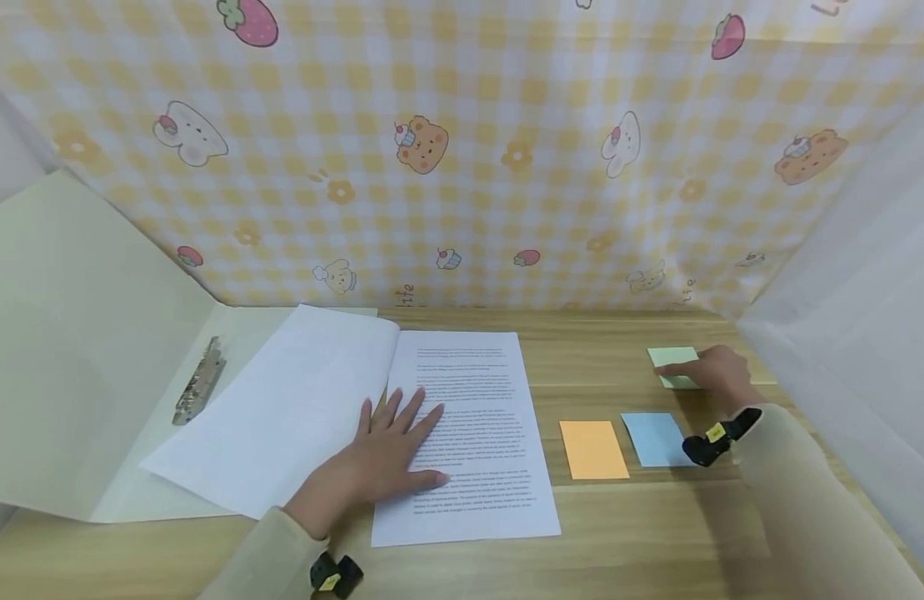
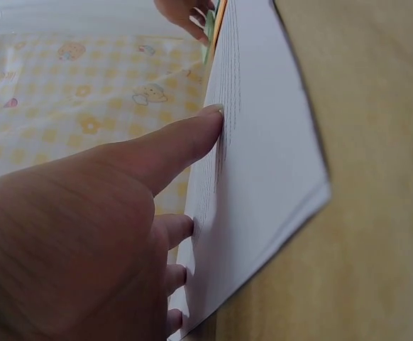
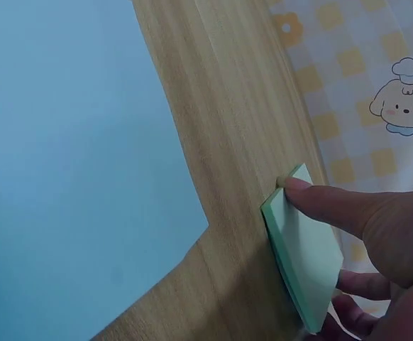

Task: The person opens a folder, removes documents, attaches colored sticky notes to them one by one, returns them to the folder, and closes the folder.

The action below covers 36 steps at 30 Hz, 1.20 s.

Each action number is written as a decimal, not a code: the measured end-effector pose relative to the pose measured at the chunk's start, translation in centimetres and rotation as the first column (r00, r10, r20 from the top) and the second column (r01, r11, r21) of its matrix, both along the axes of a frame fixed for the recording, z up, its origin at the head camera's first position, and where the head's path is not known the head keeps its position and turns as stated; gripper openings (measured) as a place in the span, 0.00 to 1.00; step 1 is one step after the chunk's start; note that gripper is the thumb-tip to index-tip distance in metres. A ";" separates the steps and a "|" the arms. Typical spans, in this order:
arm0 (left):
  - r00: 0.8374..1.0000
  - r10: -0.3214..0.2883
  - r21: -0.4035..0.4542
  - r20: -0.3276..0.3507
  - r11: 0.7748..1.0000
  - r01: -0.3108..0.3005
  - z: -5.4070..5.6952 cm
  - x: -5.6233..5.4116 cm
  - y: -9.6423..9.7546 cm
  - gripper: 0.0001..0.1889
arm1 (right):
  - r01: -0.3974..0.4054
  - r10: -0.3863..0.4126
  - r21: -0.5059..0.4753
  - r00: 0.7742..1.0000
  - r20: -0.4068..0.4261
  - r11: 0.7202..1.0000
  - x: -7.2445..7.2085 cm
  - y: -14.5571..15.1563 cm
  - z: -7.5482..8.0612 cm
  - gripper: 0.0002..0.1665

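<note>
My left hand (image 1: 387, 462) rests with spread fingers on a printed sheet (image 1: 476, 417), its fingertips near the left edge. In the left wrist view, the thumb (image 2: 185, 145) touches the printed side. At the far right, my right hand (image 1: 724, 375) holds a light green sticky note pad (image 1: 679, 357). The right wrist view shows the thumb (image 3: 320, 201) at one corner of the pad and curled fingers along its side. Below it lie a blue sticky note pad (image 1: 652, 440) and an orange one (image 1: 594, 450).
On the left stands an open pale folder (image 1: 79, 333) with a metal clip (image 1: 200, 382) on its spine side. Turned white pages (image 1: 282, 400) lie across it. A checked cloth (image 1: 462, 192) hangs behind the wooden table (image 1: 581, 542), and white sheeting (image 1: 866, 317) borders the right.
</note>
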<state>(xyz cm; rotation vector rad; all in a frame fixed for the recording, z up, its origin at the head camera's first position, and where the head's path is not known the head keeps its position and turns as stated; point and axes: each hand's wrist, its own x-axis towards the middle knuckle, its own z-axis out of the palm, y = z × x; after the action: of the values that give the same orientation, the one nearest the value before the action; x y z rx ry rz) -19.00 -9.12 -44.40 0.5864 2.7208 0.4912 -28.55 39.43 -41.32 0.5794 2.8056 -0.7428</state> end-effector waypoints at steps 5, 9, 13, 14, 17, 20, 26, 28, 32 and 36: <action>1.000 -0.005 0.006 -0.007 1.000 0.005 -0.1 -0.1 -0.1 0.48 | -0.034 0.033 -0.050 0.999 -0.025 0.998 0.2 0.4 -0.1 0.35; 1.000 -0.009 0.007 -0.004 1.000 0.009 -0.2 -0.1 -0.1 0.48 | -0.099 0.095 -0.113 0.995 -0.037 0.989 0.4 0.8 -0.3 0.35; 1.000 -0.005 0.002 -0.001 1.000 0.005 -0.3 0.0 0.0 0.48 | -0.169 0.164 -0.228 0.986 -0.042 0.959 0.9 0.9 -0.1 0.37; 1.000 -0.005 -0.001 0.000 1.000 0.005 -0.3 -0.1 -0.1 0.48 | -0.184 0.182 -0.263 0.983 -0.035 0.947 1.0 0.9 0.0 0.38; 1.000 -0.004 -0.005 -0.003 1.000 0.004 -0.4 -0.1 -0.1 0.48 | -0.192 0.204 -0.359 0.979 -0.005 0.913 1.5 0.5 0.4 0.39; 1.000 -0.007 -0.007 -0.008 1.000 0.007 -0.5 -0.1 -0.1 0.48 | -0.175 0.206 -0.486 0.979 0.011 0.856 2.1 0.0 0.6 0.39; 1.000 -0.008 -0.010 -0.014 1.000 0.008 -0.5 -0.2 -0.1 0.49 | -0.174 0.213 -0.662 0.977 -0.021 0.729 3.3 -1.0 1.2 0.41; 1.000 -0.008 -0.012 -0.016 1.000 0.008 -0.5 -0.2 0.0 0.49 | -0.187 0.221 -0.712 0.974 -0.045 0.677 3.7 -1.4 1.6 0.40; 1.000 -0.008 -0.012 -0.015 1.000 0.007 -0.4 -0.2 0.0 0.49 | -0.249 0.253 -0.855 0.957 -0.144 0.456 4.7 -2.5 2.3 0.26; 1.000 -0.006 -0.013 -0.015 1.000 0.006 -0.2 -0.1 0.0 0.48 | -0.325 0.320 -0.936 0.908 -0.269 0.133 5.8 -4.4 2.5 0.19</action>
<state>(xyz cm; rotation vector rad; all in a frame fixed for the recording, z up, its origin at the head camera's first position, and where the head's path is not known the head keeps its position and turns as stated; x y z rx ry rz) -19.12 -9.12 -44.58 0.5974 2.7335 0.4695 -22.72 35.00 -38.87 -0.3072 1.6328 -2.0697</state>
